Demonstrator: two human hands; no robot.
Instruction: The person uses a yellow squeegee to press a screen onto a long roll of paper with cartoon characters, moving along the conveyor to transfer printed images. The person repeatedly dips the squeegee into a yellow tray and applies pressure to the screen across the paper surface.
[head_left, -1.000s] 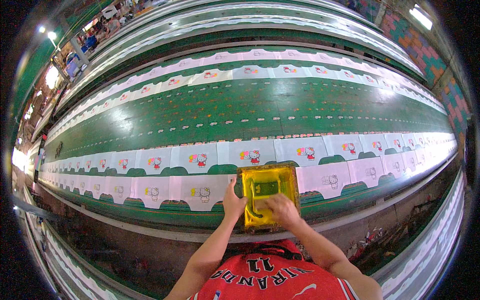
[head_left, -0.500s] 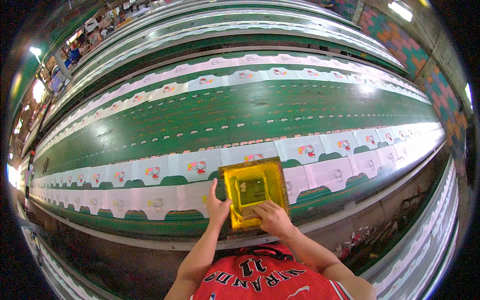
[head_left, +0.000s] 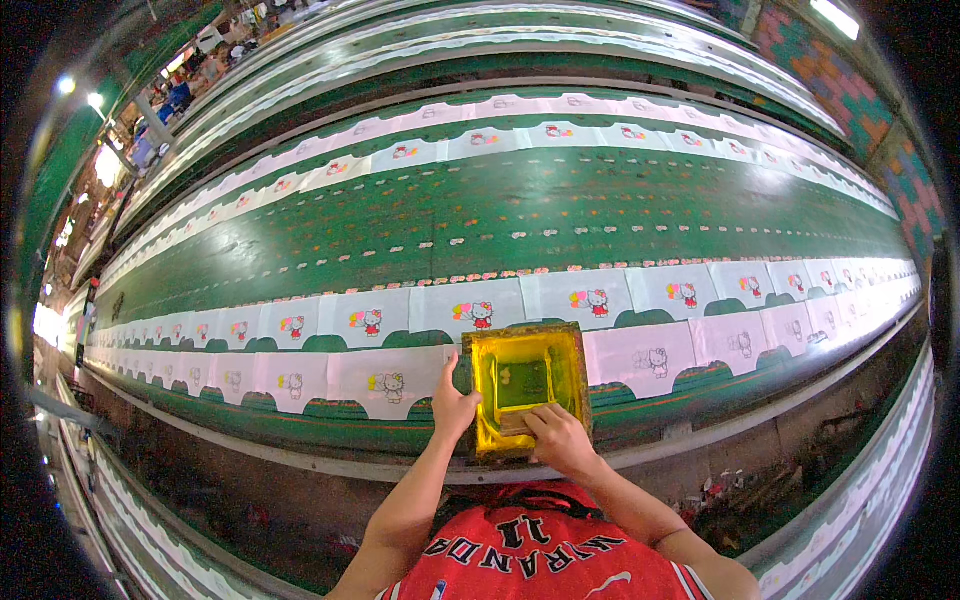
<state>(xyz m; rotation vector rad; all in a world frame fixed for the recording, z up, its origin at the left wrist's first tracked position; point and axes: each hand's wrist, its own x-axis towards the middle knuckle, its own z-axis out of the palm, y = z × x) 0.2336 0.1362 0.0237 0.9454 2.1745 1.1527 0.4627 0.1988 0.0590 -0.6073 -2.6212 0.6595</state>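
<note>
A screen-printing frame (head_left: 583,400), with yellow-stained inner sides and a dark mesh window, lies over the nearer row of pale pink fabric pieces (head_left: 640,345). My left hand (head_left: 455,408) grips its left side, one digit pointing up along the edge. Inside the frame, my right hand (head_left: 562,437) is closed on the squeegee (head_left: 513,424), near the mesh's lower end. Left of the frame, a fabric piece bears an outlined cat figure (head_left: 392,387) with yellow balloons. The fabric under the frame is mostly hidden.
Behind lies a row of white pieces (head_left: 650,292) with coloured cat prints. The long green table (head_left: 400,240) carries more fabric rows along its far side. A pale rail (head_left: 330,466) runs along its near edge. Other long tables (head_left: 840,540) stand around, and a tiled wall rises at right.
The frame sits farther right in view and straighter, with both hands still on it. More of the printed piece to its left shows. The whole view has shifted somewhat.
</note>
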